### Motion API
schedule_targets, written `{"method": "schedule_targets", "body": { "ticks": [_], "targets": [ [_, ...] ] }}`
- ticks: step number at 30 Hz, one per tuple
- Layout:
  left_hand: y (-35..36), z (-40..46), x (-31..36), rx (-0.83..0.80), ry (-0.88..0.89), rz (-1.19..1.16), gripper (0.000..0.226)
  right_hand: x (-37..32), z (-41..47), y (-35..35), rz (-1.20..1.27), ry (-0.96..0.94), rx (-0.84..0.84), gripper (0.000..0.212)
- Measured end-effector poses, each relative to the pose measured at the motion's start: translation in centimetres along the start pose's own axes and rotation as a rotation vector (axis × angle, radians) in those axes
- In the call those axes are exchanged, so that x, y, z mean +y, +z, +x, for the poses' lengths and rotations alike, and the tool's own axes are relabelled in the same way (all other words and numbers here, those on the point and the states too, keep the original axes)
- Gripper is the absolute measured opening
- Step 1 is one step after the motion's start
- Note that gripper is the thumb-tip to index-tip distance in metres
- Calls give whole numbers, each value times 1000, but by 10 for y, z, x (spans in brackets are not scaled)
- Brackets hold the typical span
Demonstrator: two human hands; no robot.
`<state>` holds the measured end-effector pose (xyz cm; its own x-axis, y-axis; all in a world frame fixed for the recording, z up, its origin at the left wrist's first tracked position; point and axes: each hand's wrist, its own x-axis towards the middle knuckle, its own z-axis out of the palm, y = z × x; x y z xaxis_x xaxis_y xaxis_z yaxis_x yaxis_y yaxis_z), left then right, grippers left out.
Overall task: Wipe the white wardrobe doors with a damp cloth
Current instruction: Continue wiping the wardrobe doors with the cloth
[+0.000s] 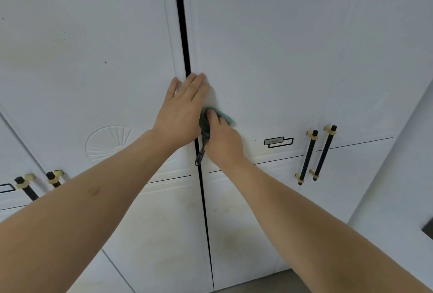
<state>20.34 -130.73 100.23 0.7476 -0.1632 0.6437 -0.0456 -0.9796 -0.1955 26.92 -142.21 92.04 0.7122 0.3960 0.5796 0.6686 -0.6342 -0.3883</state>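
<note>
On the white wardrobe door [293,58], left hand [181,110] fingers flat, right hand [222,138] fingers clamped on cloth [205,126], beside "Smile" badge [278,142]

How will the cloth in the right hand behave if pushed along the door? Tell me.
The cloth is probably floppy: it bunches under the right hand and its loop dangles. Likely light. It should slide easily on the smooth door.

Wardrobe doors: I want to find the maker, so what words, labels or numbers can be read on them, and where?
"Smile", or so the cursive seems to read: small and blurred, on the nameplate on the right door, left of its black handles.
A second nameplate at the left edge is cut off; no text shows.
No other text.
</note>
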Motion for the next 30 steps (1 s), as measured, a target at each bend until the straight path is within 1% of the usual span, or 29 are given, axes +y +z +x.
{"method": "schedule_targets", "body": {
  "ticks": [2, 5, 7, 9, 11, 13, 15, 18, 19, 21, 23, 24, 25, 27, 28, 29, 30],
  "targets": [
    [0, 0, 0, 13, 0, -31, 83, -8, 17, -15, 13, -41, 86, 70],
    [-2, 5, -2, 57, -36, -74, 92, -8, 55, -47, 63, -60, 297, 68],
    [-3, 8, -3, 83, -61, -102, 94, -4, 69, -54, -16, -125, 354, 67],
    [-3, 9, -5, 90, -64, -120, 90, 4, 62, -42, -97, -202, 320, 67],
    [-2, 8, -6, 84, -53, -130, 85, 17, 39, -17, -143, -261, 250, 66],
    [0, 5, -3, 55, -49, -126, 88, 36, 12, 3, -211, -329, 176, 66],
    [2, 1, 0, 36, -41, -109, 91, 60, -8, 15, -327, -444, 86, 66],
    [6, -5, 1, 23, -29, -78, 91, 96, -15, 7, -462, -608, -74, 61],
    [7, -5, 1, 13, -28, -71, 91, 105, -12, -2, -494, -648, -90, 58],
    [8, -5, 3, -1, -34, -51, 91, 118, 1, -24, -535, -689, -62, 53],
    [10, -5, 4, -6, -38, -25, 90, 121, 21, -49, -526, -681, 5, 55],
    [11, -5, 6, -3, -41, -15, 90, 120, 32, -61, -502, -638, 58, 57],
    [13, -5, 8, -1, -44, -6, 89, 116, 42, -74, -456, -546, 133, 59],
    [16, -5, 9, 1, -50, 3, 88, 108, 66, -99, -326, -285, 348, 64],
    [17, -5, 9, 1, -53, 7, 88, 103, 77, -110, -249, -178, 424, 68],
    [17, -5, 9, -1, -55, 9, 87, 99, 86, -117, -184, -117, 461, 71],
    [18, -5, 10, -2, -57, 8, 86, 97, 91, -119, -142, -99, 474, 72]
  ]
}}
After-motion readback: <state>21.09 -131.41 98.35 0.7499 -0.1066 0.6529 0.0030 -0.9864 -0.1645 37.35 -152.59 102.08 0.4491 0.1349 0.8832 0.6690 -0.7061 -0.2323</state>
